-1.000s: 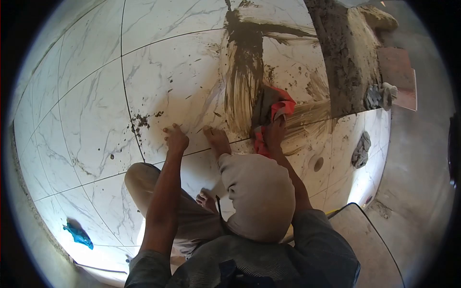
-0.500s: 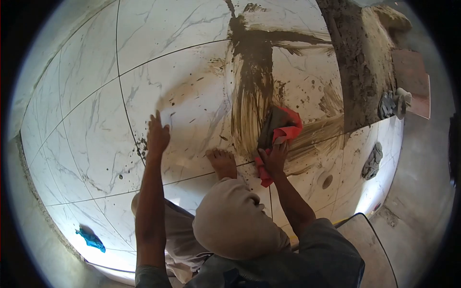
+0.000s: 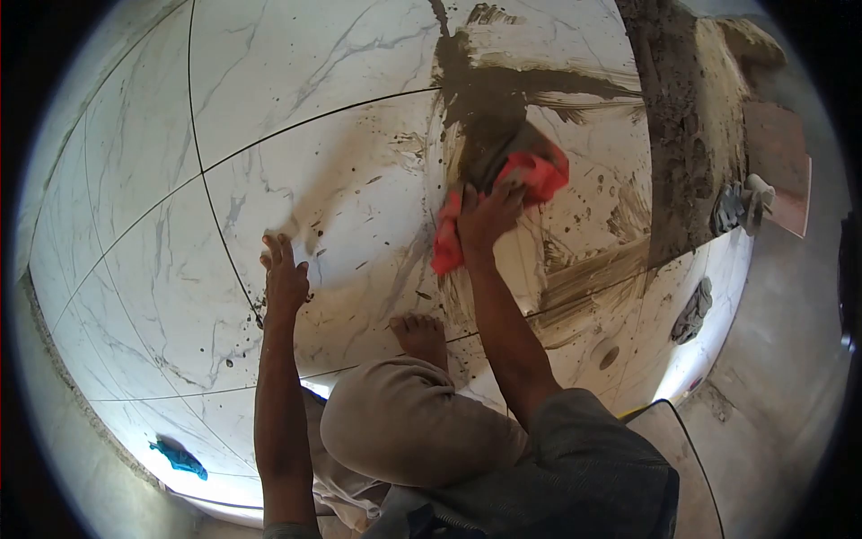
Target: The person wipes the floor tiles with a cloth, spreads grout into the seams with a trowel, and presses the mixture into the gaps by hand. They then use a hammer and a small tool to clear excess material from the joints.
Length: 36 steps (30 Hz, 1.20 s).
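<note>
Now the right hand (image 3: 488, 214) presses a red rag (image 3: 532, 172) on the muddy floor (image 3: 296, 81) upper middle; the left hand (image 3: 285, 277) lies flat, fingers spread.

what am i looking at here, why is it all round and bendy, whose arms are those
It is one picture from a camera on a person's head, looking down; the wide lens bends everything. No machine: both arms are the wearer's. They crouch on white tiles, a bare foot showing. The left hand lies open and flat on a tile. The right hand holds a red rag against a brown smear. Grey mortar runs along the upper right; a blue cloth lies lower left.
</note>
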Motion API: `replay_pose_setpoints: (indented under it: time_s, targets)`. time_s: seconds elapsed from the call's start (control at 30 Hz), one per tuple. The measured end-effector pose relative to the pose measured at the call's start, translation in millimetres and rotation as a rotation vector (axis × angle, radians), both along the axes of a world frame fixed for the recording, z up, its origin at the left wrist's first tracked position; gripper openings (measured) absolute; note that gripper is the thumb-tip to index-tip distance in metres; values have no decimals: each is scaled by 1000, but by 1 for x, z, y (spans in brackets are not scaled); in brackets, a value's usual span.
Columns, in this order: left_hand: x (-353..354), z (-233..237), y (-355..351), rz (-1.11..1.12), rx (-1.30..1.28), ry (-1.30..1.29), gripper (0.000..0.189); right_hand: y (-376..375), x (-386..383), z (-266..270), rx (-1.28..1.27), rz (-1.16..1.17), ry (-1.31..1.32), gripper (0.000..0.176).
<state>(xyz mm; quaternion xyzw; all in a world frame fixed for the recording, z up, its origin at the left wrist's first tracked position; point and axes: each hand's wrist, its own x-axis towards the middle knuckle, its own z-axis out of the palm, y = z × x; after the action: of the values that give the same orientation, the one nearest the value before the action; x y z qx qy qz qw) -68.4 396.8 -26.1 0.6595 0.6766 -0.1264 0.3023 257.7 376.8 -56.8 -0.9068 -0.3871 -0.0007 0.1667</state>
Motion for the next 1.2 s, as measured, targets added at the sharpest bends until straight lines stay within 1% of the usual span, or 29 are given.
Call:
replay_pose_setpoints:
  time_s: [0.03, 0.1, 0.17, 0.23, 0.27, 0.3, 0.33, 0.37, 0.4, 0.47, 0.53, 0.6, 0.67, 0.73, 0.8, 0.83, 0.9, 0.93, 1.03, 1.1, 1.17, 1.2]
  targets:
    - [0, 1, 1, 9, -19, 5, 69, 20, 1, -3, 31, -11, -24, 72]
    - [0, 0, 3, 0, -13, 12, 69, 60, 8, -13, 168, 42, -69, 72]
    - [-4, -5, -2, -10, -12, 17, 68, 102, 12, -2, 180, 16, -5, 71]
    - [-12, -13, -1, -52, 25, -37, 68, 142, 28, -7, 169, 23, 12, 73]
    - [-9, -9, 4, -49, 43, -41, 68, 167, 43, -6, 182, 10, 84, 71]
    - [-6, -4, 5, -69, 18, 5, 69, 177, 58, -3, 189, -2, 160, 69]
    - [-6, -2, 2, -90, -17, 51, 70, 175, 69, 19, 189, 1, 161, 69]
    - [-7, -3, -2, -88, -24, 50, 70, 172, 79, 58, 185, 60, 440, 67]
    - [-8, -3, -4, -91, -12, 45, 70, 161, 89, 84, 178, 115, 718, 66]
    - [-6, -5, 2, -85, 25, 32, 70, 125, 110, 82, 490, 274, 757, 65]
    - [-7, -6, 2, -88, -9, 34, 69, 63, 100, 115, 423, 366, 596, 62]
    - [-7, -4, 4, -83, -17, 31, 69, -1, 85, 127, 354, 439, 438, 60]
    - [-8, -1, 5, -83, -20, 28, 69, -64, 74, 107, 265, 578, 234, 60]
    - [-7, -1, 5, -90, -34, 18, 70, -112, 54, 94, 42, 621, 332, 59]
    - [-8, -3, 5, -99, -24, 25, 71, -150, 36, 53, 5, 724, 252, 54]
    - [-9, -4, 4, -110, -19, 32, 71, -149, 30, 37, 6, 726, 255, 54]
    - [-12, -8, -3, -120, -6, 26, 71, -143, 18, 22, -108, 917, 45, 50]
    - [-13, -10, 0, -131, 26, 16, 71, -132, 19, 15, -50, 926, 22, 47]
    - [-5, -2, 0, -97, 18, 32, 70, -79, 32, 7, -41, 967, 7, 49]
    - [-6, -6, -5, -103, 44, 34, 70, -24, 40, 9, 24, 989, 56, 52]
    - [-6, -8, -6, -118, 69, 39, 69, 32, 51, 9, -37, 918, 95, 53]
    - [-5, -6, -5, -112, 69, 37, 69, 58, 60, 7, 26, 924, 91, 53]
